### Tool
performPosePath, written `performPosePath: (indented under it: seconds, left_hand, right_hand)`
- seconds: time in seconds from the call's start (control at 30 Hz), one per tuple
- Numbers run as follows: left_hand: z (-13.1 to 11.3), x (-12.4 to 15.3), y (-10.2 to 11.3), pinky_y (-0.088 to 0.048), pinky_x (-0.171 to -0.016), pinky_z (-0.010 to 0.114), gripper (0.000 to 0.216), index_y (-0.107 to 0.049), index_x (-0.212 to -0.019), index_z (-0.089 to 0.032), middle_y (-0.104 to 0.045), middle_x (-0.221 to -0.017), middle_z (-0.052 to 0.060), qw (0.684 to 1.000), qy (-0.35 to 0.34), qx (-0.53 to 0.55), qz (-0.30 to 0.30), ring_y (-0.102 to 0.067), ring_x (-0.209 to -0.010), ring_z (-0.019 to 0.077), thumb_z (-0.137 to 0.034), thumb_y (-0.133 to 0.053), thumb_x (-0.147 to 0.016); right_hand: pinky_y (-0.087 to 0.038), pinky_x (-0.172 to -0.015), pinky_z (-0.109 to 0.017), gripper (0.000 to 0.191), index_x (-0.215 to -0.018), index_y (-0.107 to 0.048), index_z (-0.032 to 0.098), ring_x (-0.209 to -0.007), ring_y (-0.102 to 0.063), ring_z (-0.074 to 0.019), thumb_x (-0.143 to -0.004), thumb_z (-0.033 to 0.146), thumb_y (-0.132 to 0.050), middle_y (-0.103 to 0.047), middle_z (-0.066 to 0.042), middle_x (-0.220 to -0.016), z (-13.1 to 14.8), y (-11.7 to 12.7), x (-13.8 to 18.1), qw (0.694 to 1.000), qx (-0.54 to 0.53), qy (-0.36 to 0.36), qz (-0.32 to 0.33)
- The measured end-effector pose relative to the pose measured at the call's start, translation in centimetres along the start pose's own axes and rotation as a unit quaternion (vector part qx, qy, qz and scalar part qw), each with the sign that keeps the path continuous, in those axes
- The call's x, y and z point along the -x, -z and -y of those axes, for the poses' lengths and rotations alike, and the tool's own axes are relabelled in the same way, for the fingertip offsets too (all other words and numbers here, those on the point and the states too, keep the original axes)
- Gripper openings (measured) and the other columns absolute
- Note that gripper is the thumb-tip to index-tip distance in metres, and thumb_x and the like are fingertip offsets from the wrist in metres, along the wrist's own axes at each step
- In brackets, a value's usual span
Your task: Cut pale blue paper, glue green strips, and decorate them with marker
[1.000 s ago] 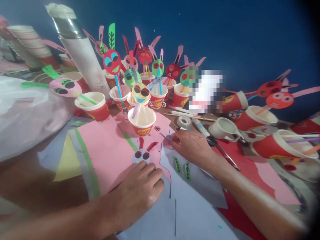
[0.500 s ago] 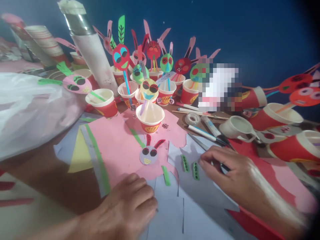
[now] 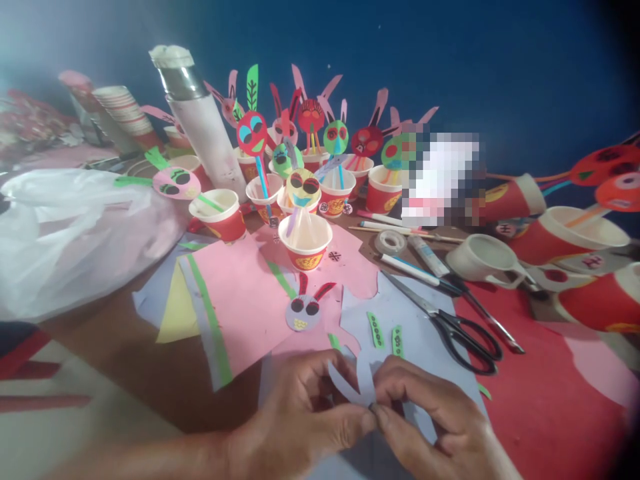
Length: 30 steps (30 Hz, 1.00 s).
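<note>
My left hand (image 3: 305,410) and my right hand (image 3: 435,413) meet low in the middle of the view, thumbs nearly touching. Between them they pinch a pale lavender paper strip (image 3: 366,381), bent into a narrow V with its ends pointing up. Just beyond lie two green paper strips with drawn dark circles (image 3: 375,330) on lavender paper (image 3: 357,307). A round lavender paper face (image 3: 301,312) with red ears rests on pink paper (image 3: 240,293). Black-handled scissors (image 3: 453,328) lie partly spread beyond my right hand. My fingers partly cover another green strip (image 3: 335,342).
Paper cups with paper faces on straws (image 3: 306,240) stand in rows behind. A white flask (image 3: 205,127) leans at the back. A plastic bag (image 3: 85,240) fills the left. A mug (image 3: 483,259), brush (image 3: 493,319), markers (image 3: 420,272) and tape roll (image 3: 391,241) lie right of centre.
My right hand has left the scissors, which now lie uncovered, and moved down and left. My left hand has moved right and turned. Both now pinch the lavender strip. The view has shifted slightly.
</note>
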<state>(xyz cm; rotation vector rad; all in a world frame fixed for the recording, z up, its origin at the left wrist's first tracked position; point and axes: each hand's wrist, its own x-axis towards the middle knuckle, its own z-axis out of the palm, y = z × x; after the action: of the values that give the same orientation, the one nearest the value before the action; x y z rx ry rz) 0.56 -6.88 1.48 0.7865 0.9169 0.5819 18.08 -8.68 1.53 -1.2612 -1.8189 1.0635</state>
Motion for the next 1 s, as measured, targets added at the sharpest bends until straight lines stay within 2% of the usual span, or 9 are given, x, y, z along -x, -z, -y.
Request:
performPosePath:
  seconds: [0.13, 0.3, 0.4, 0.5, 0.6, 0.7, 0.87, 1.0]
  left_hand:
    - [1.0, 0.5, 0.1, -0.032, -0.047, 0.015, 0.026, -0.052, -0.064, -0.015, -0.046, -0.052, -0.006, 0.999, -0.040, -0.003, -0.006, -0.038, -0.047, 0.0039, -0.031, -0.071, -0.074]
    - [1.7, 1.5, 0.5, -0.031, -0.047, 0.014, 0.019, -0.054, -0.070, -0.016, -0.043, -0.052, -0.007, 0.999, -0.025, -0.027, -0.024, -0.036, -0.048, 0.0038, -0.028, -0.066, -0.078]
    - [1.8, 2.1, 0.9, -0.030, -0.044, 0.015, 0.015, -0.051, -0.069, -0.017, -0.042, -0.057, -0.006, 0.994, -0.052, -0.085, -0.041, -0.035, -0.048, 0.0044, -0.025, -0.060, -0.078]
    - [1.9, 2.5, 1.7, -0.034, -0.045, 0.016, 0.013, -0.048, -0.068, -0.019, -0.043, -0.065, -0.004, 0.967, -0.146, -0.198, -0.062, -0.039, -0.051, 0.0060, -0.022, -0.055, -0.078]
    - [2.7, 2.3, 2.4, -0.039, -0.052, 0.016, 0.010, -0.046, -0.073, -0.020, -0.049, -0.072, -0.003, 0.914, -0.265, -0.297, -0.072, -0.045, -0.057, 0.0074, -0.012, -0.049, -0.078]
    - [3.6, 1.7, 2.7, -0.042, -0.056, 0.016, 0.018, -0.045, -0.081, -0.022, -0.055, -0.077, -0.003, 0.870, -0.343, -0.349, -0.060, -0.052, -0.064, 0.0084, -0.005, -0.046, -0.077]
    - [4.4, 1.2, 2.8, -0.041, -0.054, 0.014, 0.016, -0.042, -0.079, -0.022, -0.054, -0.073, -0.004, 0.855, -0.347, -0.382, -0.047, -0.050, -0.060, 0.0075, -0.006, -0.047, -0.078]
    - [4.3, 1.4, 2.9, -0.041, -0.054, 0.014, 0.015, -0.042, -0.076, -0.021, -0.053, -0.070, -0.005, 0.851, -0.340, -0.397, -0.045, -0.049, -0.059, 0.0072, -0.007, -0.047, -0.078]
  right_hand:
    - [-0.042, -0.053, -0.017, 0.017, -0.063, -0.046, 0.021, -0.056, -0.050, -0.0076, -0.076, 0.012, -0.049, -0.052, 0.005, -0.062, -0.4, -0.4, 0.0, 1.000, 0.003, -0.004, 0.023]
    - [-0.040, -0.053, -0.019, 0.016, -0.060, -0.052, 0.020, -0.055, -0.052, -0.0077, -0.069, 0.008, -0.048, -0.055, 0.005, -0.058, -0.5, -1.4, 0.0, 0.999, 0.007, 0.035, 0.024]
    - [-0.042, -0.061, -0.021, 0.018, -0.064, -0.057, 0.021, -0.060, -0.056, -0.0083, -0.072, 0.006, -0.051, -0.061, 0.005, -0.062, -0.6, -0.4, -0.3, 0.996, 0.053, 0.047, 0.050]
    - [-0.043, -0.067, -0.024, 0.016, -0.073, -0.063, 0.024, -0.068, -0.058, -0.0105, -0.082, 0.014, -0.053, -0.065, 0.005, -0.070, -1.4, 2.2, -1.4, 0.990, 0.124, 0.018, 0.059]
    - [-0.043, -0.067, -0.027, 0.015, -0.077, -0.065, 0.026, -0.071, -0.060, -0.0128, -0.086, 0.023, -0.054, -0.067, 0.005, -0.077, -2.8, 4.5, -2.9, 0.977, 0.210, -0.038, 0.003]
    - [-0.044, -0.069, -0.030, 0.015, -0.088, -0.066, 0.027, -0.076, -0.061, -0.0156, -0.088, 0.026, -0.051, -0.068, 0.003, -0.086, -3.9, 5.0, -3.8, 0.961, 0.267, -0.065, -0.032]
    - [-0.044, -0.079, -0.042, 0.026, -0.108, -0.064, 0.023, -0.091, -0.058, -0.0249, -0.084, 0.029, -0.058, -0.065, -0.005, -0.095, -3.8, 3.5, -4.2, 0.929, 0.370, 0.006, 0.007]
    - [-0.043, -0.086, -0.048, 0.040, -0.117, -0.061, 0.024, -0.104, -0.052, -0.0293, -0.079, 0.038, -0.066, -0.060, -0.008, -0.112, -3.2, 3.4, -4.3, 0.908, 0.416, 0.023, 0.051]
